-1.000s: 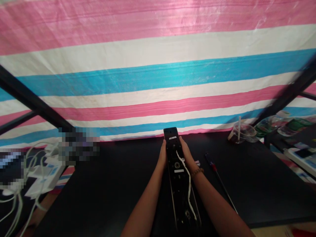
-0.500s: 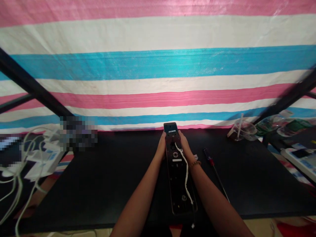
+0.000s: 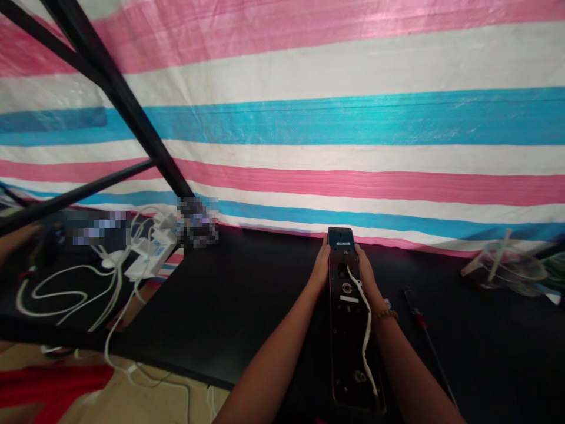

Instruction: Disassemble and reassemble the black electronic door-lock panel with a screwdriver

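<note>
A long black panel (image 3: 346,353) with rounded corners, screw posts and small white labels lies lengthwise before me. It looks like the back of a smart door lock. A white cable (image 3: 368,318) runs from a hole near its upper part down along its face. My left hand (image 3: 321,265) grips the left edge near the far end. On the opposite edge, my right hand (image 3: 368,277) holds it too, with a beaded bracelet at the wrist. The fingers curl partly out of sight underneath. To the right of my right forearm rests a long screwdriver (image 3: 421,324) with a dark and red handle.
The black table (image 3: 212,294) backs onto a striped plastic sheet (image 3: 353,118). Plastic cups (image 3: 494,265) stand at the far right. Leftward are a metal post (image 3: 145,129), white cables (image 3: 117,294) with a power strip (image 3: 152,253), and a person's arm (image 3: 15,241) at the edge.
My view has swung left, so the panel, hands and screwdriver appear farther right and more of the left side shows. Both hands keep the same hold on the panel.
</note>
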`<state>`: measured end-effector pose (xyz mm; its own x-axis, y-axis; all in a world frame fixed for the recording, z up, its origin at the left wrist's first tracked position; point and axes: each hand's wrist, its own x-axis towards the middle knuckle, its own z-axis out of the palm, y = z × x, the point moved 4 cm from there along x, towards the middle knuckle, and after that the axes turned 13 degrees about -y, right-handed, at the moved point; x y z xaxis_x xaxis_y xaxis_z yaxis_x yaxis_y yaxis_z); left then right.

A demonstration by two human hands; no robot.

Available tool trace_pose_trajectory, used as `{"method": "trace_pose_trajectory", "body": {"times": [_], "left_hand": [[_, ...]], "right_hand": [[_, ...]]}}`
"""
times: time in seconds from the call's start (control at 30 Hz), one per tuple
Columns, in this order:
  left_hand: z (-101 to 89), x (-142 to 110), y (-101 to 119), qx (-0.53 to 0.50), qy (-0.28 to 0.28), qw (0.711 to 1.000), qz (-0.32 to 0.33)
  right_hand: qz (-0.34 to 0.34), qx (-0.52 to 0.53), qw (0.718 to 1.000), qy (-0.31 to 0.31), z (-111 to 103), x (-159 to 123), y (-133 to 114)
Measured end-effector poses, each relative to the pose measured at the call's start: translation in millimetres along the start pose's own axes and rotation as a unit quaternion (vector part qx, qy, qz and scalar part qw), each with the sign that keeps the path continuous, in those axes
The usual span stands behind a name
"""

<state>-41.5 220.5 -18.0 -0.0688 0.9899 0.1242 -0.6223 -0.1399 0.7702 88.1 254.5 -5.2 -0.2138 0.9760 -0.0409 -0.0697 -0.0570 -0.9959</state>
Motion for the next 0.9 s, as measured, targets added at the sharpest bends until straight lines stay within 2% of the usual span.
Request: {"method": "trace_pose_trajectory", "body": {"times": [0.13,0.37,0.6,0.9], "left_hand": [[-0.2,1,-1,0.007,-0.014,1.0,0.008],[1.8,1,0,-0.013,0.007,1.0,-0.008],[2.2,3,4,-0.008,0.006,1.0,-0.019],[-4.6,7,-5,0.014,-0.002,1.0,-0.016]], "right_hand": [[-0.009,-0.003,1.0,0.008,-3,3,6],[0.025,0.069,0.997,-0.005,4,2,11],[0.021,0.059,0.998,-0.002,5,-1,3],[0.026,0.021,0.999,-0.008,1,3,7]]}}
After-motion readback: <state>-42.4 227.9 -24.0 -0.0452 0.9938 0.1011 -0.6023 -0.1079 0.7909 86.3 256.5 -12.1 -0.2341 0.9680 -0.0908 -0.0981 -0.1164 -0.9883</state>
